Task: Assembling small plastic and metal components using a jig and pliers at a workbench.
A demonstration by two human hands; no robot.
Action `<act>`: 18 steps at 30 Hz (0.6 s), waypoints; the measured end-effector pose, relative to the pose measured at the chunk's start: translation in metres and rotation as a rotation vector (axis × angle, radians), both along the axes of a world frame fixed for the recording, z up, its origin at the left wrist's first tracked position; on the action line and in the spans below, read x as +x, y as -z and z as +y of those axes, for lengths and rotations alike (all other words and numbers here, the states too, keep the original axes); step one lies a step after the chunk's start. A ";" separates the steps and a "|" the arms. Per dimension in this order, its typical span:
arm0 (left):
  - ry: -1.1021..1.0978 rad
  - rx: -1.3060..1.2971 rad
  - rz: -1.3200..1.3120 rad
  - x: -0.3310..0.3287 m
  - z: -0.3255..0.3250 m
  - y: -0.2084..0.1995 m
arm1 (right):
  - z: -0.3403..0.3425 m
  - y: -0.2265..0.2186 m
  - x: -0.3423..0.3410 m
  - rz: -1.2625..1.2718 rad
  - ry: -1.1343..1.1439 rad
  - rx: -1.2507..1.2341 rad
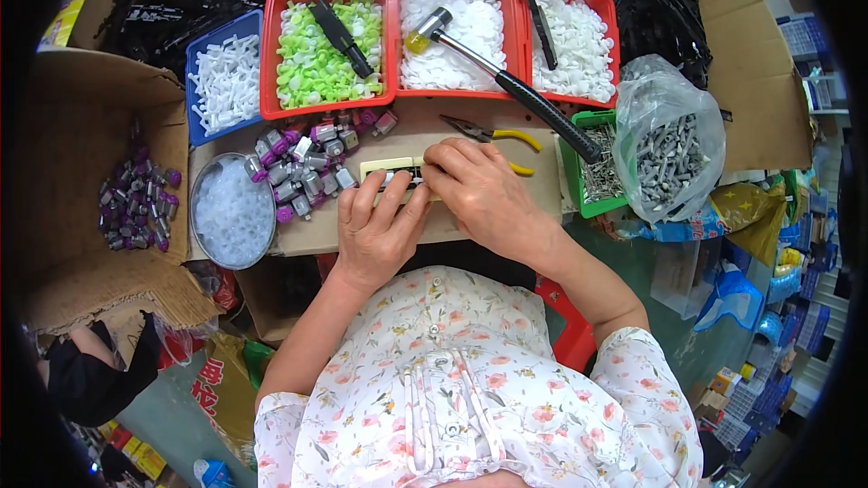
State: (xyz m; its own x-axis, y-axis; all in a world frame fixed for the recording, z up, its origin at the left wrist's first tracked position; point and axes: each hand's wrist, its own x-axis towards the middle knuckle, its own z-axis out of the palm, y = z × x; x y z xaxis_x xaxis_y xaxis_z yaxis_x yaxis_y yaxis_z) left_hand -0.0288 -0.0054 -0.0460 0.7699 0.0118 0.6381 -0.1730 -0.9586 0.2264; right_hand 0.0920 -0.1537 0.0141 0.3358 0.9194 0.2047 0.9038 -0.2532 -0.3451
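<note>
Both my hands meet over a cream block-shaped holder (378, 165) at the table's front, with a black plastic part (403, 173) lying in it. My left hand (380, 235) presses curled fingers onto the black part and the holder's near side. At the holder's right end, my right hand (488, 194) is closed, thumb and fingers together; whatever they pinch is hidden. Just behind the right hand lie needle-nose pliers (493, 134) with yellow handles. Small motors with purple ends (312, 163) are heaped left of the holder.
Behind stand a blue bin of white pins (192, 117) and red trays (394, 95); a hammer (506, 81) lies across them. A green box of screws (588, 208) and a bag of grey metal parts (669, 154) sit right. A round bowl (233, 258) and cardboard box (81, 99) are left.
</note>
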 end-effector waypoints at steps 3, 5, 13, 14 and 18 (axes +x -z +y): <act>-0.002 -0.005 0.012 0.002 -0.003 -0.004 | -0.003 -0.001 0.002 0.046 0.032 0.041; -0.007 -0.005 0.016 0.003 -0.004 -0.005 | -0.012 -0.003 0.003 0.061 0.080 0.088; 0.015 -0.092 0.037 0.001 -0.002 -0.006 | -0.114 -0.044 0.038 -0.162 0.604 0.382; 0.020 -0.118 0.053 0.000 -0.001 -0.006 | -0.131 -0.046 0.043 -0.149 0.717 0.347; 0.062 -0.201 0.061 0.002 0.003 -0.015 | -0.195 -0.036 0.061 -0.195 0.967 0.103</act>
